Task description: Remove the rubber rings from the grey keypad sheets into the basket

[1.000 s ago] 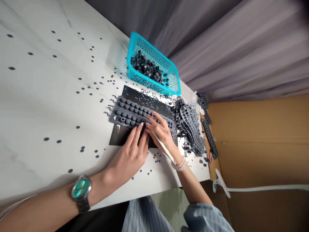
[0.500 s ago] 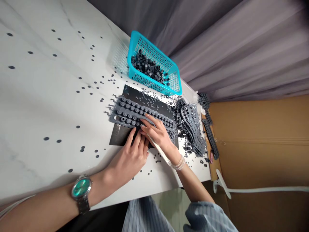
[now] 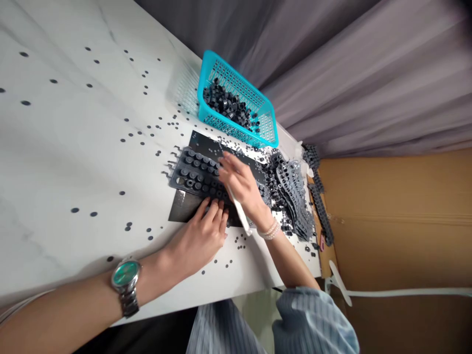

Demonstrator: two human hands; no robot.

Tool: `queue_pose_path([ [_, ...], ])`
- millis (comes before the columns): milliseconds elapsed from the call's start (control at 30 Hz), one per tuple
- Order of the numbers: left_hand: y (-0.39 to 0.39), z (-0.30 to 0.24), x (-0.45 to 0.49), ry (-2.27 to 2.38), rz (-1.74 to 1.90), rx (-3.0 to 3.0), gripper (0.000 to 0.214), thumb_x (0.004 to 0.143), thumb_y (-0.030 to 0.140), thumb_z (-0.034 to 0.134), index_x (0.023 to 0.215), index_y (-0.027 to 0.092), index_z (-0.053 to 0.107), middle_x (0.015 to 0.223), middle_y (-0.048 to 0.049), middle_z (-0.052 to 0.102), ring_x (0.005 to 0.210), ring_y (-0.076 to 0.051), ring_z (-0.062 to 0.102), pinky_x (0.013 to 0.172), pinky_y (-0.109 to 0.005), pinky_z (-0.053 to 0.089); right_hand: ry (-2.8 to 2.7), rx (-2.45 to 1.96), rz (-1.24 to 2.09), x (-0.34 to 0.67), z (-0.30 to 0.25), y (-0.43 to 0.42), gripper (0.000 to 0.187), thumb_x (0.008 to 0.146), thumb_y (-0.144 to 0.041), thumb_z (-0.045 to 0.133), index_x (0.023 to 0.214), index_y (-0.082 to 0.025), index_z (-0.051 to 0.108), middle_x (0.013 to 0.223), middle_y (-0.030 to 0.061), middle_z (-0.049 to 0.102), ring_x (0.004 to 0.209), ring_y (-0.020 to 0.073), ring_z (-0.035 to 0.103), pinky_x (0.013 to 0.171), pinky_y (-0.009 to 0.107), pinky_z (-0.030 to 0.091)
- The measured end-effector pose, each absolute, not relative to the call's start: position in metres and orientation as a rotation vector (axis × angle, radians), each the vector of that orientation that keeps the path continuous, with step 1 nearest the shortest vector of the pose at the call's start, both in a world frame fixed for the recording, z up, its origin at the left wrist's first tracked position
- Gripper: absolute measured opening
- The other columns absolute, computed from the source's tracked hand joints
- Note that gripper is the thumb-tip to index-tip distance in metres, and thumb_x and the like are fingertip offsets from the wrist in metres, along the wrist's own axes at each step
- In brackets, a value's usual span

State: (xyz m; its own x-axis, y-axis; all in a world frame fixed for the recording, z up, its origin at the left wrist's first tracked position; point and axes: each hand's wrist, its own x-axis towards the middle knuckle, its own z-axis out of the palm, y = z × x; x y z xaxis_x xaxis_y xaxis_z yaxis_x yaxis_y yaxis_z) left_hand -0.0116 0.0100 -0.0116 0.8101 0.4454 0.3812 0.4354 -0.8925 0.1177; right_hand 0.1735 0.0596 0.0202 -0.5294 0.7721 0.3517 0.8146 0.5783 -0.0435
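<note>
A dark grey moulded rubber sheet [image 3: 197, 169] with rows of round caps lies on a black mat [image 3: 180, 205]. My left hand [image 3: 202, 231] lies at the sheet's near edge with its fingers stretched out, the fingertips touching it. Above the sheet, my right hand [image 3: 241, 189] is closed around a slim white stick-like tool [image 3: 240, 216], whose rear end sticks out below the palm. The tool's tip is hidden by blurred fingers, so its kind cannot be made out. Small dark discs [image 3: 221, 143] are scattered over the mat and table.
A turquoise basket [image 3: 239, 130] holding black ring-shaped pieces stands behind the mat. To the right, grey perforated rubber sheets [image 3: 295, 191] are piled among loose black parts. A cardboard surface [image 3: 398, 211] and a white clamp [image 3: 339, 285] are beyond the white table's [image 3: 73, 162] right edge.
My right hand has lifted off the sheet and shifted away from my left fingers, with the white tool now more upright. My left hand stays at the sheet's edge.
</note>
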Motion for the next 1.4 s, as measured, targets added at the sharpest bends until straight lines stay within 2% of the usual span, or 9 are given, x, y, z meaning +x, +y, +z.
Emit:
queue_pose_path([
  [100, 0.011, -0.015, -0.011, 0.732, 0.624, 2.934, 0.046, 0.095, 0.033, 0.052, 0.125, 0.002, 0.067, 0.127, -0.0223, 0.067, 0.121, -0.035, 0.059, 0.109, -0.049, 0.04, -2.317, -1.368, -0.185, 0.178, 0.026, 0.078, 0.025, 0.102, -0.019, 0.042, 0.121, -0.025, 0.058, 0.136, 0.0091, 0.061, 0.147, 0.0233, 0.036, 0.107, 0.048, 0.051],
  [200, 0.017, -0.016, -0.011, 0.737, 0.597, 2.909, 0.047, 0.096, 0.035, 0.049, 0.126, 0.002, 0.066, 0.129, -0.0225, 0.066, 0.123, -0.036, 0.056, 0.109, -0.05, 0.039, -2.203, -1.432, -0.189, 0.183, 0.027, 0.079, 0.024, 0.101, -0.022, 0.045, 0.12, -0.027, 0.059, 0.139, 0.007, 0.059, 0.149, 0.0256, 0.033, 0.111, 0.051, 0.048],
  [333, 0.029, -0.012, -0.012, 0.716, 0.607, 2.953, 0.042, 0.096, 0.03, 0.048, 0.122, 0.003, 0.067, 0.124, -0.0225, 0.068, 0.119, -0.035, 0.058, 0.109, -0.055, 0.038, -2.161, -1.446, -0.142, 0.184, 0.02, 0.053, 0.02, 0.099, -0.018, 0.049, 0.115, -0.023, 0.059, 0.137, 0.01, 0.061, 0.143, 0.0256, 0.043, 0.105, 0.05, 0.053],
  [433, 0.028, -0.006, -0.014, 0.761, 0.659, 3.022, 0.038, 0.094, 0.023, 0.048, 0.12, 0.004, 0.067, 0.113, -0.0197, 0.071, 0.107, -0.03, 0.064, 0.107, -0.051, 0.042, -2.209, -1.444, -0.104, 0.179, 0.016, 0.029, 0.02, 0.097, -0.015, 0.051, 0.114, -0.022, 0.059, 0.132, 0.011, 0.065, 0.14, 0.0248, 0.047, 0.1, 0.047, 0.055],
  [567, 0.013, -0.003, -0.015, 0.975, 0.557, 3.135, 0.04, 0.09, 0.016, 0.05, 0.122, -0.003, 0.066, 0.116, -0.0256, 0.069, 0.112, -0.035, 0.064, 0.105, -0.05, 0.045, -2.299, -1.426, -0.076, 0.171, 0.014, 0.011, 0.018, 0.096, -0.014, 0.054, 0.11, -0.021, 0.062, 0.126, 0.0118, 0.069, 0.138, 0.0248, 0.049, 0.103, 0.047, 0.051],
  [767, 0.005, -0.007, -0.013, 1.066, 0.483, 3.087, 0.046, 0.09, 0.027, 0.054, 0.124, -0.003, 0.065, 0.128, -0.0297, 0.064, 0.123, -0.046, 0.057, 0.107, -0.058, 0.042, -2.414, -1.444, -0.018, 0.165, 0.013, 0.008, 0.014, 0.095, -0.015, 0.056, 0.107, -0.02, 0.064, 0.126, 0.0136, 0.069, 0.14, 0.0239, 0.047, 0.101, 0.044, 0.049],
  [933, 0.006, -0.009, -0.013, 1.042, 0.468, 3.126, 0.043, 0.092, 0.026, 0.053, 0.123, 0.0, 0.067, 0.122, -0.0258, 0.068, 0.125, -0.043, 0.057, 0.11, -0.056, 0.04, -2.445, -1.383, -0.056, 0.167, 0.011, 0.01, 0.012, 0.096, -0.017, 0.056, 0.106, -0.019, 0.063, 0.127, 0.0128, 0.069, 0.138, 0.0251, 0.049, 0.099, 0.042, 0.051],
  [1233, 0.0, -0.014, -0.011, 1.034, 0.488, 3.094, 0.047, 0.098, 0.028, 0.046, 0.125, -0.007, 0.063, 0.126, -0.0297, 0.065, 0.124, -0.04, 0.059, 0.108, -0.049, 0.045, -2.592, -1.266, -0.049, 0.178, 0.011, 0.021, 0.013, 0.098, -0.018, 0.055, 0.108, -0.02, 0.063, 0.129, 0.0121, 0.068, 0.139, 0.0243, 0.048, 0.099, 0.043, 0.05],
  [1400, -0.002, -0.01, -0.014, 0.978, 0.526, 3.065, 0.046, 0.097, 0.03, 0.048, 0.129, 0.002, 0.064, 0.136, -0.0233, 0.061, 0.124, -0.042, 0.058, 0.106, -0.051, 0.048, -2.639, -1.146, -0.035, 0.187, 0.02, 0.032, 0.018, 0.096, -0.018, 0.058, 0.113, -0.019, 0.061, 0.13, 0.0127, 0.067, 0.141, 0.0246, 0.045, 0.099, 0.043, 0.05],
])
